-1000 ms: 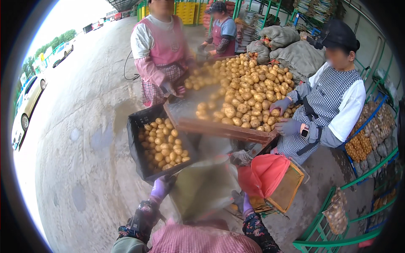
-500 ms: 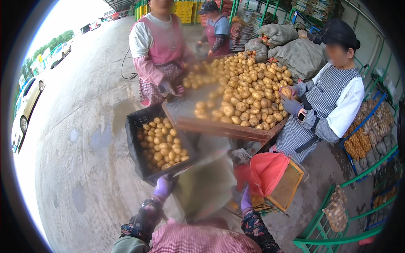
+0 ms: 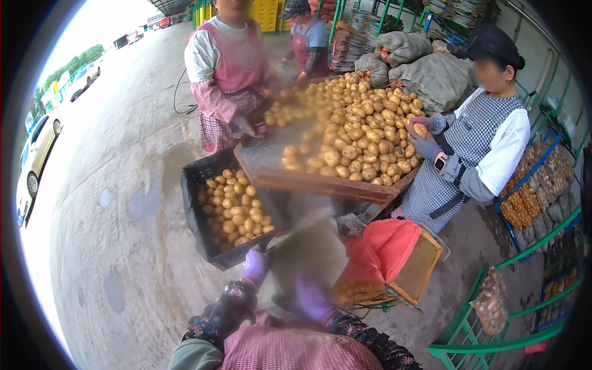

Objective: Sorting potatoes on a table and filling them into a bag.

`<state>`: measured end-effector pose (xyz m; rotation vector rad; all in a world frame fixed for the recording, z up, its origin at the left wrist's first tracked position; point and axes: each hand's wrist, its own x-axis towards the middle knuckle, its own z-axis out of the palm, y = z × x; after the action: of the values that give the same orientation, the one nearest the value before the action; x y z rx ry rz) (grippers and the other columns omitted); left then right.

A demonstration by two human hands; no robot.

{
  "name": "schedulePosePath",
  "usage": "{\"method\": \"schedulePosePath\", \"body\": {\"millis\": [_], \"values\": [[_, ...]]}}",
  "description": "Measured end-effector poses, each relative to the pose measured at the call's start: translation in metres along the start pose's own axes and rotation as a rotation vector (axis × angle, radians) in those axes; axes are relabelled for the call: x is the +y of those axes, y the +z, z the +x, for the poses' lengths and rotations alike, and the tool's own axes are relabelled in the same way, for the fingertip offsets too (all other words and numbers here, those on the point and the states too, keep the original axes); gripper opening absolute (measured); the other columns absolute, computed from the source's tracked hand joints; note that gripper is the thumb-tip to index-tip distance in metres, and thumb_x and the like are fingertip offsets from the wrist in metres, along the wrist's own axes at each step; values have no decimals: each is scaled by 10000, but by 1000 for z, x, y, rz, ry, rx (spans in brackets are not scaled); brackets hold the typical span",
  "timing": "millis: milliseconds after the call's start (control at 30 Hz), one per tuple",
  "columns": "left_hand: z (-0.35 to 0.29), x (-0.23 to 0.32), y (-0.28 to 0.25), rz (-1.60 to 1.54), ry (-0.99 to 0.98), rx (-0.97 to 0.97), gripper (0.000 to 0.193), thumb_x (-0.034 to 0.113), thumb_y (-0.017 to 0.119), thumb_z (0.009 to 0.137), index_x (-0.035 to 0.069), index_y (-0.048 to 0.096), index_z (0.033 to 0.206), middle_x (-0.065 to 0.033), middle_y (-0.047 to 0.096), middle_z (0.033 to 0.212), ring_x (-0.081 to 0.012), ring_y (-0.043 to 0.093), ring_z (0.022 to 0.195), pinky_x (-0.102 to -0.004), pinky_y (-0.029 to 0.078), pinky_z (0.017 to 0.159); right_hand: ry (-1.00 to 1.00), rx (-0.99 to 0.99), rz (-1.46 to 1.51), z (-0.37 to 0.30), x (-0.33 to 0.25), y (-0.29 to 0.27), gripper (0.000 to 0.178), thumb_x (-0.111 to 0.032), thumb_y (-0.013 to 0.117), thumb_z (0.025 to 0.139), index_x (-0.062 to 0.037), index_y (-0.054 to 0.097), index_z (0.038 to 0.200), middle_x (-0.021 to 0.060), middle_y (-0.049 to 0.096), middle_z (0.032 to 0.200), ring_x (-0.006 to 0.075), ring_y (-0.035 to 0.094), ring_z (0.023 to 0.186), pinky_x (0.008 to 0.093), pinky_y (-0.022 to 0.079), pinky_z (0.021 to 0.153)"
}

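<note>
A pale grey-green sheet or flat bag (image 3: 308, 258), blurred, is spread in front of my body; its exact kind is unclear. My left hand (image 3: 256, 265), in a purple glove, grips its left edge beside a black-lined crate (image 3: 190, 213) of potatoes (image 3: 237, 209). My right hand (image 3: 313, 299), also in a purple glove, is at the sheet's lower right part. Motion smears its fingers, so its hold on the sheet cannot be made out. To the right of the sheet, a red bag (image 3: 390, 243) hangs over a wooden-edged frame (image 3: 419, 271).
Beyond the crate stands a sorting table (image 3: 320, 187) heaped with potatoes (image 3: 370, 129). A person (image 3: 484, 139) on the right holds a potato (image 3: 420, 130); two others stand at the far side. Full sacks (image 3: 438, 83) lie behind the table. A green metal rack (image 3: 475, 348) is at lower right.
My right hand has swung left from beside the red bag to the sheet's lower part. The sheet looks narrower, and my left hand has shifted slightly right.
</note>
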<state>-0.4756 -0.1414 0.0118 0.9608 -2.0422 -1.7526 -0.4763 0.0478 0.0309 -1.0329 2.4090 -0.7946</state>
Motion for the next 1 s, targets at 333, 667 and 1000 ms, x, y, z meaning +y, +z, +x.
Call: {"method": "schedulePosePath", "body": {"millis": [333, 667, 1000], "values": [[2, -21, 17, -348, -137, -201, 243, 126, 592, 814, -18, 584, 1009, -60, 618, 867, -119, 569, 668, -255, 465, 546, -176, 262, -314, -2, 0, -8, 269, -162, 395, 875, -24, 474, 1092, 144, 596, 724, 290, 596, 601, 394, 478, 550], [15, 104, -18, 659, 701, -447, 559, 238, 644, 750, 19, 408, 1207, -126, 536, 1094, -245, 536, 1009, -331, 448, 821, -164, 35, -594, -30, 1, -88, 388, -129, 472, 755, -138, 493, 1143, 95, 586, 703, 205, 579, 606, 364, 431, 535], [47, 99, 72, 36, 716, -1267, 333, 315, 596, 681, 216, 587, 999, -4, 514, 1126, -227, 453, 1090, -464, 270, 987, -121, -102, -635, -64, 32, -70, 438, -152, 476, 759, -127, 489, 1196, 77, 597, 833, 215, 583, 708, 367, 452, 616]]}}
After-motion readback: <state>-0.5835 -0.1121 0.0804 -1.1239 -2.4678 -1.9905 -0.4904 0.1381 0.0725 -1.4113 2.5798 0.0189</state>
